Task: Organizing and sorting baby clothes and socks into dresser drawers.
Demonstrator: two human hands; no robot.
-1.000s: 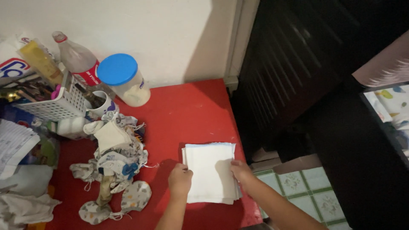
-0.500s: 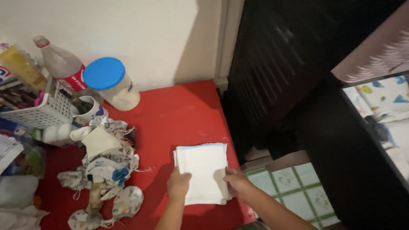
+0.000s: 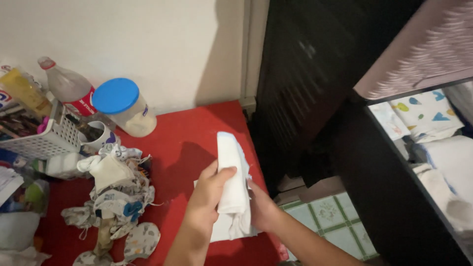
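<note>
Left hand (image 3: pixel 209 189) and right hand (image 3: pixel 261 209) grip the folded white cloths (image 3: pixel 230 184).

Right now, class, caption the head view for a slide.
Both hands, left and right, lift a stack of folded white cloths off a red table.

White folded cloths (image 3: pixel 230 183), perhaps blue-edged, over a red tabletop (image 3: pixel 187 133); jar lid (image 3: pixel 115 95) blue.

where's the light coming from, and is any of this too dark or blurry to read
Head view: light seems to come from the left, the hands and folded white cloths shadowing the red surface; the dark cabinet is nearly black; the left hand looks slightly soft.
</note>
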